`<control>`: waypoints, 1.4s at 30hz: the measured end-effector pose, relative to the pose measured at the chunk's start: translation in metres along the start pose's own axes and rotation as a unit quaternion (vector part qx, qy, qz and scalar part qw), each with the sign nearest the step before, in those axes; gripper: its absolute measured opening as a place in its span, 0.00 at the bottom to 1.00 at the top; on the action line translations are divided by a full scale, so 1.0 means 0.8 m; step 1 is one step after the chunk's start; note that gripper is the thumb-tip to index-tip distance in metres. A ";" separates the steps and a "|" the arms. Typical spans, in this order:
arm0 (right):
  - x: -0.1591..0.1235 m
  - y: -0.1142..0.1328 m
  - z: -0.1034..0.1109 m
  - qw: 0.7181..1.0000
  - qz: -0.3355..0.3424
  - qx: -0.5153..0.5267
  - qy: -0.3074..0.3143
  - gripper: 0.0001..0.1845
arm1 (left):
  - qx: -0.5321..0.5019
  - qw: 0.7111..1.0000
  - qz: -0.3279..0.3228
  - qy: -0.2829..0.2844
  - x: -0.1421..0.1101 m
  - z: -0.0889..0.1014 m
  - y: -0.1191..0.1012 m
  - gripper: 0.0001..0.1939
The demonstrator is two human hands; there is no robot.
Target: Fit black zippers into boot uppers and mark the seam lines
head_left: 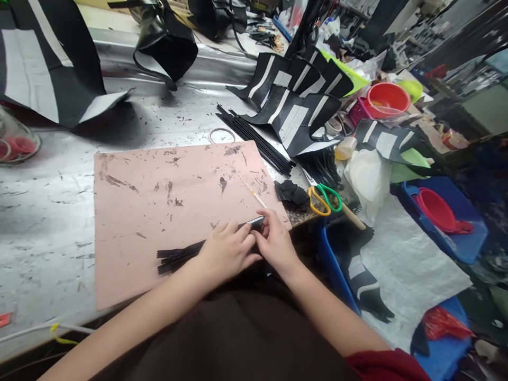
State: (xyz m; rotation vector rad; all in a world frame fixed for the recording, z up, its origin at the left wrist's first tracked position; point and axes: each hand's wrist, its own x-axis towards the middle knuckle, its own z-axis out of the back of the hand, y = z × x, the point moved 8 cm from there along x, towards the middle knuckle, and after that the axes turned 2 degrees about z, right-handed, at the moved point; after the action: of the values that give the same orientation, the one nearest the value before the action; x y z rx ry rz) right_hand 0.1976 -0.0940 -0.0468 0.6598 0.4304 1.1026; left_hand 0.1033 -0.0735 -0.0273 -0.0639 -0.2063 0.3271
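Note:
Both my hands meet at the near edge of a pink work mat (159,201). My left hand (226,251) lies curled over a bundle of thin black strips (178,255) that fans out to the left on the mat. My right hand (273,241) pinches the right end of one black strip (254,222) between thumb and fingers. A thin cream stick (256,196) rests on the mat just above my right hand. A crumpled black scrap (291,193) sits beside the mat's right edge.
Scissors with yellow and green handles (325,200) lie right of the mat. A long stack of black strips (257,140) and black-and-white cut panels (293,100) lie behind. Blue bins (464,238), a red bowl (387,98) and white plastic crowd the right. A ring (221,135) lies on the metal table (47,211).

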 end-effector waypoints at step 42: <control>-0.093 -0.070 -0.009 0.939 -0.111 0.160 0.284 0.23 | 0.025 0.988 -0.008 -0.155 -0.012 0.014 0.001 0.11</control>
State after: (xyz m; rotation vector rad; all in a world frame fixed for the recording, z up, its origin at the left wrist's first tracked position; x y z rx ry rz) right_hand 0.2009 -0.1770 -0.0902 0.5479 1.1751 1.0038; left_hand 0.0918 -0.0758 -0.0183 0.0384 -0.5075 0.3250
